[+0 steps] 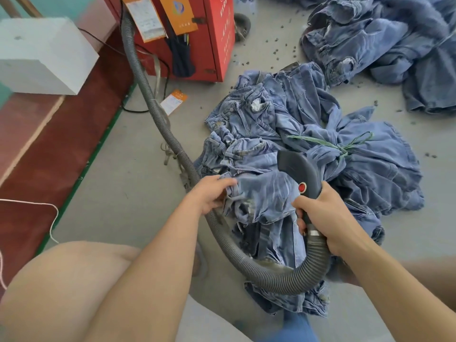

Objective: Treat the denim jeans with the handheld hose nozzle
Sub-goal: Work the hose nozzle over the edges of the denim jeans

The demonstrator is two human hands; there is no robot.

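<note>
A heap of pale blue denim jeans (283, 134) lies on the grey floor in front of me, tied with a green string (340, 146). My right hand (328, 218) grips the handle of the dark grey nozzle (296, 169), which has a red button and points down onto the jeans. Its ribbed grey hose (158, 112) loops under my arms and runs up to a red machine (209, 38). My left hand (212, 193) pinches a fold of denim at the heap's near left edge.
A second pile of jeans (385, 45) lies at the far right. Small dark bits are scattered over the floor. A white box (44, 55) sits on a red ledge at left. An orange tag (172, 101) lies near the hose. My bare knee (61, 280) is at lower left.
</note>
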